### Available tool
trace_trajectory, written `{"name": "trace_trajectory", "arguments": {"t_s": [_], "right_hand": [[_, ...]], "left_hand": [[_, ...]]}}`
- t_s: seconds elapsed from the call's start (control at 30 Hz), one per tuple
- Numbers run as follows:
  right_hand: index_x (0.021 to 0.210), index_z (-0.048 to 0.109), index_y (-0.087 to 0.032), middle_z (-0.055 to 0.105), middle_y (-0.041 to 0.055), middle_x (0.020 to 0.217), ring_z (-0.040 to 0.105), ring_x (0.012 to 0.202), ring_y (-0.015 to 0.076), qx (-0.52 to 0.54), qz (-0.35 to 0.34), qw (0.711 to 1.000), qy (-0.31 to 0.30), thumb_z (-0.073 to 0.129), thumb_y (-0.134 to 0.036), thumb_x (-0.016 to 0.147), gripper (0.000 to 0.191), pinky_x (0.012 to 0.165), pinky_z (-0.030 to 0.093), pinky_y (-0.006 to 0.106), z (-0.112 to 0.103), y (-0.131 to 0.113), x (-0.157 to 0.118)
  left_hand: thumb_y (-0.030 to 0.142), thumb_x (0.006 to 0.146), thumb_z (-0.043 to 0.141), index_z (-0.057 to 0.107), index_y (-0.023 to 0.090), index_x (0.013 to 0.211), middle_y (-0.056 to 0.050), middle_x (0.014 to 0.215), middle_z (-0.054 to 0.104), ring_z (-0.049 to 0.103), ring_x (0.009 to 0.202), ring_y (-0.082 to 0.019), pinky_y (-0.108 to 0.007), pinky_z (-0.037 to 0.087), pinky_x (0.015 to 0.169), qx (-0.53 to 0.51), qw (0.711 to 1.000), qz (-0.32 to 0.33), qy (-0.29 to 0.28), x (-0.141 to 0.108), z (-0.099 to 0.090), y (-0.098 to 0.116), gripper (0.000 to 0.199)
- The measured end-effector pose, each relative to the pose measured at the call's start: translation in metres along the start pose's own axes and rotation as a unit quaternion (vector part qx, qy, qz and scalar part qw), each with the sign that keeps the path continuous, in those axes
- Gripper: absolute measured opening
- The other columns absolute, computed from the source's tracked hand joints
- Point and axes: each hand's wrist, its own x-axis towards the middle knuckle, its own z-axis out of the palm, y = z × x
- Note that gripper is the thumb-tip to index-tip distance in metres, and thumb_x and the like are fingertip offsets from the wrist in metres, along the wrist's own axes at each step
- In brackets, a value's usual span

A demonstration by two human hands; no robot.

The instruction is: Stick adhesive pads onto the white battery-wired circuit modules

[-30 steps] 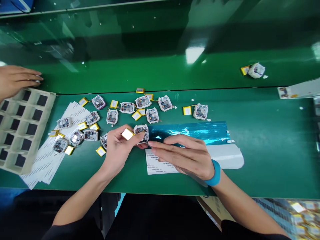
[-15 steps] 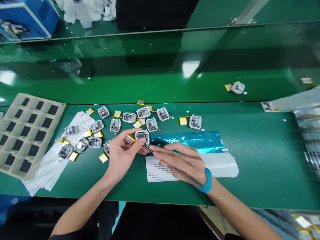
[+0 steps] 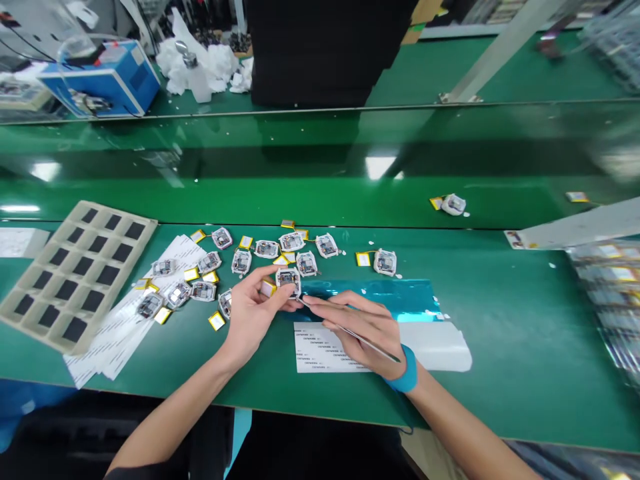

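My left hand (image 3: 254,313) is closed around a white watch housing (image 3: 289,283) with a circuit board inside. A yellow-edged battery (image 3: 268,288) sits by its left side, among the fingers. My right hand (image 3: 367,330), with a blue band at the wrist, grips slim metal tweezers (image 3: 373,347). Their tip meets the lower right edge of the housing. Beneath the right hand lie a shiny blue film strip (image 3: 410,297) and a printed white backing sheet (image 3: 320,357). Several similar housings with batteries (image 3: 267,249) lie just beyond my left hand.
A beige compartment tray (image 3: 95,267) with dark pads stands at left, beside white printed strips (image 3: 120,343). One housing (image 3: 385,262) lies apart to the right, another (image 3: 454,205) farther back. A white bar (image 3: 580,223) and stacked trays (image 3: 613,293) are at the right edge.
The camera view has tilted up, so more of the far bench shows. My hands keep their hold on the housing and the tweezers, with the tip still at its lower edge.
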Motion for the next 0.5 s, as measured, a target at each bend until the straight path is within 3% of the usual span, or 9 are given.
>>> {"name": "trace_trajectory", "arguments": {"t_s": [0.1,0.2,0.33,0.43,0.5], "right_hand": [[0.135,0.066,-0.021,0.079,0.0112,0.118,0.074,0.094,0.0199,-0.017,0.003,0.999,0.040,0.057,-0.005,0.097,0.042,0.071,0.064,0.035,-0.002,0.002,0.003],[0.129,0.070,-0.024,0.081,0.0081,0.114,0.075,0.091,0.0213,-0.043,0.015,0.995,0.090,0.056,-0.006,0.096,0.040,0.072,0.064,0.037,-0.010,0.000,0.012],[0.119,0.074,-0.026,0.079,0.0072,0.120,0.074,0.108,0.0251,-0.139,0.023,0.979,0.147,0.053,-0.011,0.099,0.033,0.090,0.060,0.046,-0.046,-0.008,0.012],[0.110,0.073,-0.023,0.079,0.0087,0.115,0.073,0.107,0.0256,-0.259,0.117,0.944,0.165,0.046,-0.022,0.105,0.027,0.093,0.057,0.045,-0.089,-0.006,-0.014],[0.107,0.072,-0.020,0.080,0.0099,0.099,0.074,0.082,0.0228,-0.333,0.229,0.906,0.129,0.036,-0.034,0.109,0.038,0.074,0.057,0.037,-0.114,0.003,-0.040]], "left_hand": [[0.052,0.081,0.073,0.067,0.015,0.112,-0.003,0.070,0.075,0.078,0.061,-0.024,-0.035,0.066,0.062,0.096,0.994,0.043,0.004,0.019,-0.005,0.001,0.048],[0.038,0.080,0.073,0.068,0.017,0.114,-0.003,0.073,0.075,0.077,0.068,-0.024,-0.035,0.063,0.067,0.182,0.978,0.089,0.048,0.070,-0.020,0.016,0.040],[0.020,0.075,0.074,0.073,0.017,0.096,-0.012,0.093,0.078,0.071,0.108,-0.035,-0.048,0.052,0.100,0.308,0.937,0.138,0.084,0.137,-0.041,0.049,0.021],[0.021,0.084,0.065,0.074,0.014,0.101,-0.018,0.111,0.077,0.061,0.126,-0.040,-0.059,0.038,0.113,0.356,0.914,0.193,0.022,0.134,-0.035,0.051,0.020],[0.025,0.092,0.057,0.074,0.016,0.111,-0.016,0.123,0.075,0.060,0.131,-0.036,-0.060,0.035,0.117,0.365,0.896,0.248,-0.056,0.102,-0.021,0.036,0.026]]}}
